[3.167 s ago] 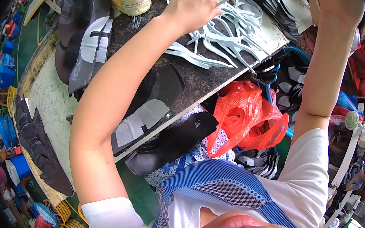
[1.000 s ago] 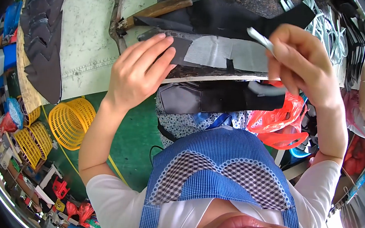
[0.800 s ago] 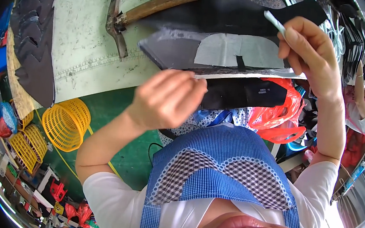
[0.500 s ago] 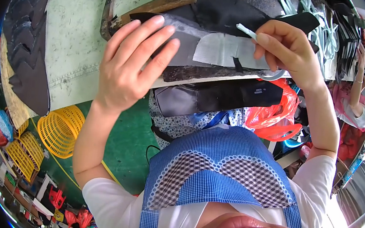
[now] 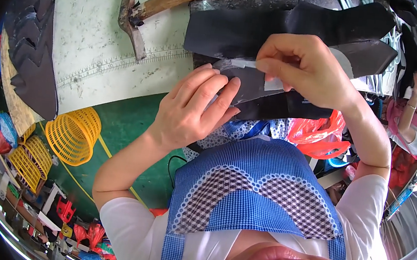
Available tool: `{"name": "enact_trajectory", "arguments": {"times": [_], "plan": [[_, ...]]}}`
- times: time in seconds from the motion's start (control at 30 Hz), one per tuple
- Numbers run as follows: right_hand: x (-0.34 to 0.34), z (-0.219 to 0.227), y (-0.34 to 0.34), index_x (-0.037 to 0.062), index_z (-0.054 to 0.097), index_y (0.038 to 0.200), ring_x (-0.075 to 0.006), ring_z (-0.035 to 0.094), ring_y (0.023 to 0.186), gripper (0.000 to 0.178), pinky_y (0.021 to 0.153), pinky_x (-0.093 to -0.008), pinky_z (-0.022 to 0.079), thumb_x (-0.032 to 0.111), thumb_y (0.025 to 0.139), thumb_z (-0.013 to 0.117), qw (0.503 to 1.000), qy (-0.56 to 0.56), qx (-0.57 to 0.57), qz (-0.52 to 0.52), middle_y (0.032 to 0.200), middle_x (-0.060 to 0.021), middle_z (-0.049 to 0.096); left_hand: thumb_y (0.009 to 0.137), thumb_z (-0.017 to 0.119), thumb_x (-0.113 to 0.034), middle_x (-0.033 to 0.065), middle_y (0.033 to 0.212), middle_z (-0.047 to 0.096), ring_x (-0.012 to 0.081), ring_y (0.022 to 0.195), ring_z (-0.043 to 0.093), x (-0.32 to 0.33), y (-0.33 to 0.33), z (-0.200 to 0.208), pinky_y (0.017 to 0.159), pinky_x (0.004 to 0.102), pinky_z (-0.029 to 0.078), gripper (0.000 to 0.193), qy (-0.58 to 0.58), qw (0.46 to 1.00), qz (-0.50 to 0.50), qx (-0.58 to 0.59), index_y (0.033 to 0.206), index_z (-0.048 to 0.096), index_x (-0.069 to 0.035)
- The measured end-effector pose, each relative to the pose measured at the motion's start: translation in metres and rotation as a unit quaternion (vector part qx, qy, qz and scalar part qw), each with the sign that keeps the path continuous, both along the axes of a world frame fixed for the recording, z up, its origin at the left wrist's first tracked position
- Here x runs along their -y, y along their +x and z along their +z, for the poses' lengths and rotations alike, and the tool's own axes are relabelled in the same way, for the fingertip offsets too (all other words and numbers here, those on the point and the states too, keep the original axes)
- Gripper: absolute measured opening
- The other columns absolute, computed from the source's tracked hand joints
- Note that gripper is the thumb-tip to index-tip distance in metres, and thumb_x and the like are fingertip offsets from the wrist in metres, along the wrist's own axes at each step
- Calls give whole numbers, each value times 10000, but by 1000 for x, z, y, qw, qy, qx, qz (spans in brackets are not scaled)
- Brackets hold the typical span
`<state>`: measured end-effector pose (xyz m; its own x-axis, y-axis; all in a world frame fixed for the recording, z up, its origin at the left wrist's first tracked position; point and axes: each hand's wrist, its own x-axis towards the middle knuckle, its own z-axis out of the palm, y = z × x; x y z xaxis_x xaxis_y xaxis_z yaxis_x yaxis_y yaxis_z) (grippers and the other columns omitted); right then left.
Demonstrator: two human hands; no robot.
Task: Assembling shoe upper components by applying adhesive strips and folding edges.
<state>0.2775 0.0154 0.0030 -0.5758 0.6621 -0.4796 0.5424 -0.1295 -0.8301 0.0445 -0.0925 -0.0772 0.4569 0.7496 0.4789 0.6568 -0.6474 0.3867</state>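
A dark grey flat piece [image 5: 251,81] with a lighter grey patch lies at the front edge of the table, beneath my hands. My left hand [image 5: 185,107] rests at its left end, fingers stretched and apart, the thumb close to its near edge. Between the thumb and fingertips of my right hand [image 5: 306,71] is a thin white strip [image 5: 240,63], laid along the piece's far edge. My right hand hides part of the patch. Just beyond lies a long black sheet piece [image 5: 234,31].
A hammer [image 5: 128,12] with a wooden handle lies on the white tabletop [image 5: 87,26], which bears ruler markings. Dark zigzag-cut pieces [image 5: 33,61] lie far left. Yellow baskets [image 5: 73,136] stand on the green floor. A red plastic bag [image 5: 319,136] hangs right. Another person [image 5: 412,121] is far right.
The grey piece has come nearer to me and to the right, and my left hand has moved with it. My right hand has brought the white strip down onto its far edge.
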Motion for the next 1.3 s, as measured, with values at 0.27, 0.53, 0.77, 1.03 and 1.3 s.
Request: {"name": "enact_trajectory", "arguments": {"times": [0.27, 0.53, 0.77, 1.03, 1.3], "plan": [[-1, -8, -16, -8, 676, 863, -82, 563, 541, 172, 505, -247, 440, 143, 940, 708, 996, 10, 80, -25, 663, -31, 649, 876, 757, -288, 83, 1297, 657, 229, 1130, 599, -8, -2, -1, 925, 348, 573, 338, 38, 998, -11, -42, 1127, 700, -70], [-6, -14, -17, 6, 673, 734, -336, 679, 613, 255, 585, -397, 537, 242, 793, 747, 969, 196, 142, 48, 631, -156, 648, 815, 851, -273, 98, 1038, 746, 254, 818, 695, -58, -4, 39, 724, 341, 581, 487, -104, 992, -60, 45, 1195, 668, -30], [-9, -9, -22, 2, 682, 740, -338, 691, 637, 266, 612, -397, 553, 253, 810, 736, 977, 159, 131, 56, 642, -155, 656, 849, 727, -52, 20, 839, 627, 248, 694, 660, -68, -2, 30, 580, 370, 543, 173, -94, 994, -49, 8, 1015, 681, -66], [-9, -18, -18, 6, 692, 746, -353, 705, 672, 251, 647, -423, 575, 244, 824, 707, 959, 221, 157, 82, 665, -177, 667, 893, 748, -68, 72, 807, 653, 242, 675, 661, 1, -97, 84, 575, 373, 524, 157, -416, 903, 99, -45, 1050, 744, -70], [-3, 4, -8, 14, 716, 771, -368, 709, 697, 425, 648, -442, 579, 429, 824, 790, 885, 360, 266, 126, 683, -174, 678, 730, 829, -249, 153, 1428, 590, 312, 1318, 576, -27, -3, 42, 1095, 431, 491, 683, -118, 982, -109, -104, 1320, 624, 28]]}}
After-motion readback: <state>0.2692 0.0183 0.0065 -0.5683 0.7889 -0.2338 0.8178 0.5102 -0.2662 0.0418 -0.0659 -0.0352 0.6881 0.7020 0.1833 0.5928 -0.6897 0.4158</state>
